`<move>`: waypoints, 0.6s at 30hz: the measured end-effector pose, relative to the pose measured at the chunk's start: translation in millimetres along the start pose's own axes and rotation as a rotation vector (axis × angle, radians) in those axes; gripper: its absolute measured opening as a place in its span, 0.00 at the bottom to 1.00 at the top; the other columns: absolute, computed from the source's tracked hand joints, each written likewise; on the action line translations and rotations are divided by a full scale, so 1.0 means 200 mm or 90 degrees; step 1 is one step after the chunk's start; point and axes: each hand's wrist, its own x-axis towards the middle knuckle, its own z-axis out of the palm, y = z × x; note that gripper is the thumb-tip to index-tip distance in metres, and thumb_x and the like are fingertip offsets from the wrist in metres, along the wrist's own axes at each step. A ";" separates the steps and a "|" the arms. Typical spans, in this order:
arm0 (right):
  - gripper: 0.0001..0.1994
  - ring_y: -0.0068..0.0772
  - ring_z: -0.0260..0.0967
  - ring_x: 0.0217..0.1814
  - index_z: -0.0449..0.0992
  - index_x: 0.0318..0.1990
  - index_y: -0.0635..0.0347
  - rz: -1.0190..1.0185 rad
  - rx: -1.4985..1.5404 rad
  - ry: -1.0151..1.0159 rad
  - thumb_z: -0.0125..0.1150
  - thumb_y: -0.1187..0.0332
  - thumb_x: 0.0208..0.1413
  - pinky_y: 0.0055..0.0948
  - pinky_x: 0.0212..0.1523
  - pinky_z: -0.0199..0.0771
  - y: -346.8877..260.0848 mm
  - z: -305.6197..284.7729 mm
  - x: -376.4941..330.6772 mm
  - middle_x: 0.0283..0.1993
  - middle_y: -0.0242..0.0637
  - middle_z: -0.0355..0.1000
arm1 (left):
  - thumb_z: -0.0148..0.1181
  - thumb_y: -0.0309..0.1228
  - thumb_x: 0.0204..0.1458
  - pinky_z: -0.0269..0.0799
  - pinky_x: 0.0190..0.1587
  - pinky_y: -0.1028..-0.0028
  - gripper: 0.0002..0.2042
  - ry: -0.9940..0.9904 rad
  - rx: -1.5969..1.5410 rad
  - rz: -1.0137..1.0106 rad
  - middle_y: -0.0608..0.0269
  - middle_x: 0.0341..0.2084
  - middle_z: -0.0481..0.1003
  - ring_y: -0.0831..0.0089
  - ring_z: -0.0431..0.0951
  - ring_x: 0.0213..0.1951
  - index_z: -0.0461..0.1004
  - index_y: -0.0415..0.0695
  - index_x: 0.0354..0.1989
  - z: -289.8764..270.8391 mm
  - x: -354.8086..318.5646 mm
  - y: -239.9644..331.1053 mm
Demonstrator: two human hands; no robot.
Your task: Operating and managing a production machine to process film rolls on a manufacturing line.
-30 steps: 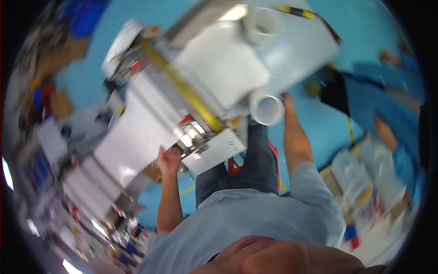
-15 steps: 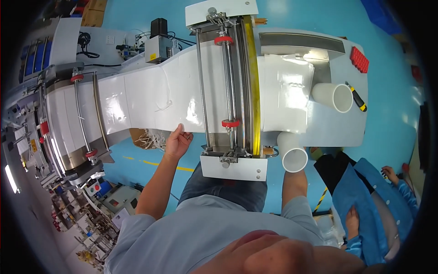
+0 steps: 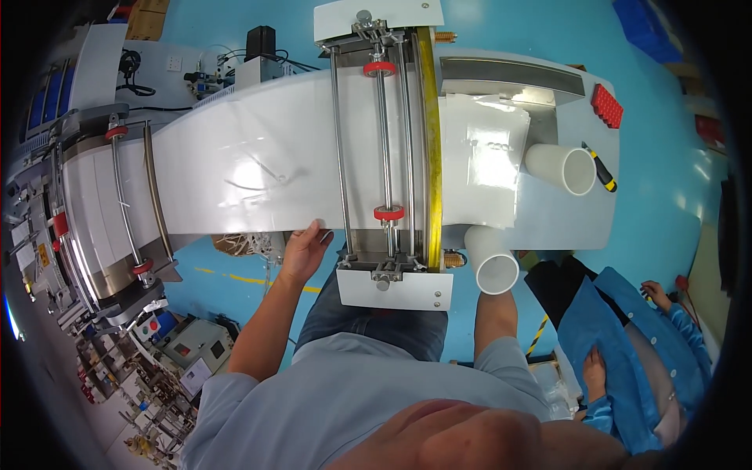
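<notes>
A wide, glossy white sheet web (image 3: 274, 133) stretches from the rollers on the left to the roller frame (image 3: 388, 157) in front of me. My left hand (image 3: 307, 249) grips the web's near edge, thumb on top and fingers curled below. Loose string-like strands lie on the web's surface. To the right, my right forearm (image 3: 495, 313) reaches up to a white tube (image 3: 496, 262) at the table's near edge. That tube hides my right hand, so its fingers and any hold do not show. Beyond the frame, stacked white sheets (image 3: 486, 160) rest on the table.
Another white tube (image 3: 560, 168) lies beside a yellow-and-black utility knife (image 3: 601, 168) on the grey table (image 3: 564, 227). A red textured block (image 3: 607, 106) sits at its far corner. A co-worker's blue sleeve (image 3: 603, 411) is at right. White scrap strips (image 3: 244, 244) hang under the web.
The web between the rollers has gone from narrowed and sagging to wider and flatter, and its cross lines there no longer show. My left hand keeps its place at the edge.
</notes>
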 end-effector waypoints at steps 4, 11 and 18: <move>0.13 0.31 0.65 0.28 0.69 0.41 0.60 0.000 0.017 -0.013 0.47 0.61 0.57 0.32 0.20 0.65 -0.04 -0.04 -0.12 0.32 0.37 0.69 | 0.54 0.34 0.55 0.63 0.48 0.68 0.05 0.011 -0.032 0.008 0.69 0.35 0.75 0.73 0.73 0.42 0.74 0.48 0.34 0.05 -0.05 -0.01; 0.12 0.24 0.63 0.26 0.68 0.46 0.61 0.096 -0.169 0.062 0.50 0.66 0.57 0.22 0.23 0.66 -0.11 -0.26 -0.50 0.33 0.36 0.69 | 0.53 0.37 0.56 0.66 0.43 0.75 0.10 -0.037 -0.012 -0.018 0.67 0.34 0.75 0.77 0.73 0.38 0.71 0.46 0.40 0.03 -0.10 -0.05; 0.14 0.25 0.62 0.27 0.68 0.46 0.60 0.142 -0.360 -0.082 0.53 0.62 0.56 0.26 0.30 0.67 -0.10 -0.08 -1.13 0.34 0.37 0.68 | 0.56 0.37 0.53 0.67 0.36 0.79 0.11 0.113 0.346 -0.043 0.67 0.32 0.74 0.80 0.72 0.33 0.72 0.44 0.39 -0.23 -0.48 -0.25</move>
